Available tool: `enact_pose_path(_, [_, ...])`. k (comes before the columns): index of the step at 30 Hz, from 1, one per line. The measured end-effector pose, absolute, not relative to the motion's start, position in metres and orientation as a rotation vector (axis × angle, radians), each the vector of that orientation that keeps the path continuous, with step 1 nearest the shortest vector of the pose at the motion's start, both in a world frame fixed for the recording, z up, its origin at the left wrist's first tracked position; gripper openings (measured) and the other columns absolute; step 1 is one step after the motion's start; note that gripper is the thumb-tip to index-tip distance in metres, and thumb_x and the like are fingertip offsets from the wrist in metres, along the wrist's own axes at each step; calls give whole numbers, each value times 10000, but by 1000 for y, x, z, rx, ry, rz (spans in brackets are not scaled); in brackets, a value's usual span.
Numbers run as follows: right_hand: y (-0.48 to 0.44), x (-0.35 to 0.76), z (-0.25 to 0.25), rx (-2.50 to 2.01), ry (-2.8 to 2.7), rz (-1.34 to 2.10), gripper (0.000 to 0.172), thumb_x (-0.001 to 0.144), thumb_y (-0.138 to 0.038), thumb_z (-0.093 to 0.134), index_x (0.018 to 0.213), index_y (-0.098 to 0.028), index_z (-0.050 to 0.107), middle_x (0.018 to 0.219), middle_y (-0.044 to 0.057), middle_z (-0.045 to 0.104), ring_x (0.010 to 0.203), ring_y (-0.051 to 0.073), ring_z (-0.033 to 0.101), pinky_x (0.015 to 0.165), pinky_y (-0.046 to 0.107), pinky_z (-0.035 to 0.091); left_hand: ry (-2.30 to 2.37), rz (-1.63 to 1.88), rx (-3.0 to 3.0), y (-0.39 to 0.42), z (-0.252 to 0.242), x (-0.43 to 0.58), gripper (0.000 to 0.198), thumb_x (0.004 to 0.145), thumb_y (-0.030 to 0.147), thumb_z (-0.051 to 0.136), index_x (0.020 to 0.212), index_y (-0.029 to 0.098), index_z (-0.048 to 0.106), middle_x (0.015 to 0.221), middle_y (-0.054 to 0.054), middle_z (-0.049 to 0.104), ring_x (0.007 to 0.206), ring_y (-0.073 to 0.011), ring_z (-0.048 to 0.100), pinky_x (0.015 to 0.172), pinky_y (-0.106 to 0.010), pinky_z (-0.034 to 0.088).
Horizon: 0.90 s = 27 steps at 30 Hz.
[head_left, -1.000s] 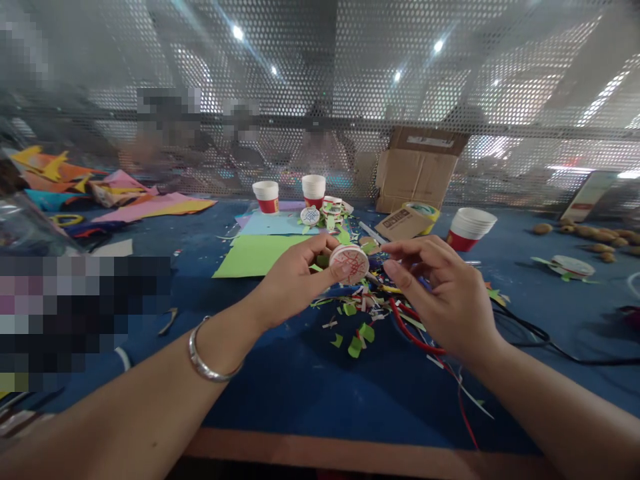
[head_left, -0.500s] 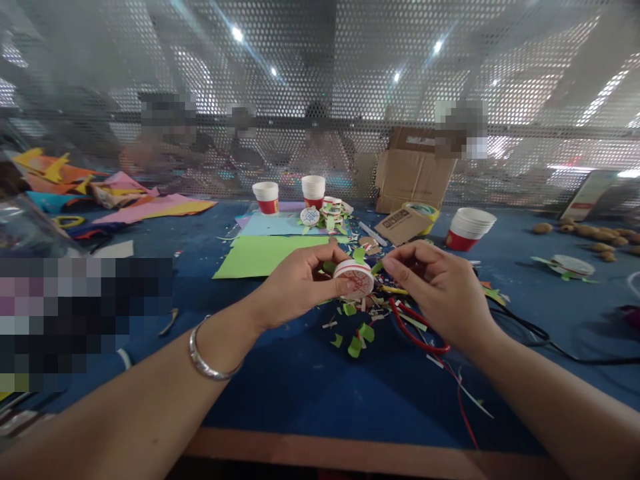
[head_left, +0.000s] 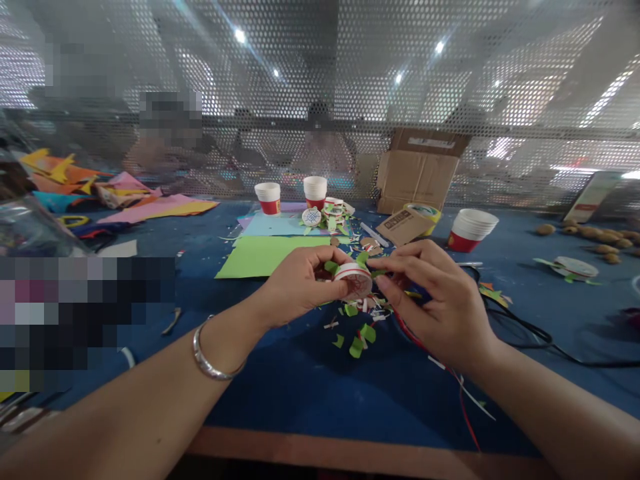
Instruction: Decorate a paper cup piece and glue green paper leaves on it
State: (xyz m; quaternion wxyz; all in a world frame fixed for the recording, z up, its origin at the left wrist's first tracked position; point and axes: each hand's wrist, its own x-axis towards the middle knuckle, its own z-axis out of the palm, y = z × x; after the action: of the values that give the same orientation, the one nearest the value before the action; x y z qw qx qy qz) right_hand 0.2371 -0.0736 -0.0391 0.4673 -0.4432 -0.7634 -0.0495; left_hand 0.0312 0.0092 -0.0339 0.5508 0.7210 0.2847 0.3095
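Observation:
My left hand [head_left: 305, 283] is closed on a small paper turtle [head_left: 359, 283], its round white cup-bottom body edged in red and patterned on the face. Green paper flaps [head_left: 362, 259] stick out around its rim. From the right side, my right hand [head_left: 435, 293] pinches a green flap between thumb and fingertips. Green paper scraps [head_left: 356, 347] and white clippings lie on the blue table below. A red-handled tool [head_left: 411, 331] is partly hidden behind my right hand.
Beyond my hands lie green paper sheets [head_left: 245, 257], stacked paper cups [head_left: 471, 230], more finished paper turtles [head_left: 333, 212] and a cardboard box [head_left: 417, 175]. On the right are another turtle [head_left: 573, 267], brown nut-like pieces [head_left: 595, 233] and a black cable [head_left: 530, 327]. Coloured paper [head_left: 160, 205] lies left.
My right hand has shifted slightly left and in against the turtle's rim, its fingers now closer to the body. The turtle has tilted a little in my left hand.

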Motion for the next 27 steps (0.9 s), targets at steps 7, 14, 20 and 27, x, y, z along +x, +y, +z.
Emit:
enact_pose_path(7, [-74, 236, -42, -1078, -1929, -65, 264, 940, -156, 635, 1169, -242, 735, 1033, 74, 635, 1016, 217, 627, 868, 392, 524, 736, 753, 1797, 6, -31, 31, 207, 742, 253, 792, 902, 153, 707, 783, 12, 664, 681, -103, 561, 640, -227, 460])
enact_pose_path(14, [-78, 232, -38, -1060, -1916, -48, 258, 946, -155, 623, 1163, -240, 733, 1034, 80, 646, 1002, 217, 636, 858, 389, 530, 750, 752, 1849, 2, -30, 30, 188, 760, 303, 784, 861, 164, 708, 747, 7, 654, 652, -111, 546, 617, -237, 461])
enact_pose_path(20, [-81, 234, -34, -1139, -1802, -78, 173, 961, -182, 619, 1066, -231, 747, 1012, 80, 656, 960, 210, 642, 835, 371, 522, 754, 796, 1864, 6, -29, 28, 197, 748, 272, 779, 897, 166, 707, 808, -2, 678, 697, -120, 574, 647, -237, 461])
enact_pose_path(27, [-72, 237, -37, -1241, -1801, 104, 253, 923, -380, 714, 1124, -228, 721, 1044, 72, 646, 861, 194, 624, 765, 359, 524, 763, 781, 1953, 3, -26, 29, 239, 764, 357, 784, 889, 168, 709, 810, -7, 667, 709, -129, 570, 663, -252, 466])
